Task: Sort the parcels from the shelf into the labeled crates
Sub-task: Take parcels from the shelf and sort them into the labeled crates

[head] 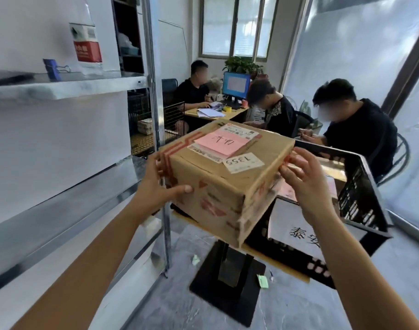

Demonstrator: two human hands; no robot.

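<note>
Head view: the left hand (153,186) grips a cardboard parcel (203,170) by its left side while the right hand (306,186) presses spread fingers on its right edge. A black crate (361,194) sits just beyond the right hand.

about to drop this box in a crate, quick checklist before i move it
1. Left hand grip on the cardboard box: ok, thumb on the near face, fingers on the left side.
2. Right hand support: ok, straight fingers press the right side.
3. Pink note readable: ok, facing up.
4. White label on the black crate matches the note: cannot tell, label partly hidden.
5. Room in the crate: cannot tell, inside mostly hidden.
</note>
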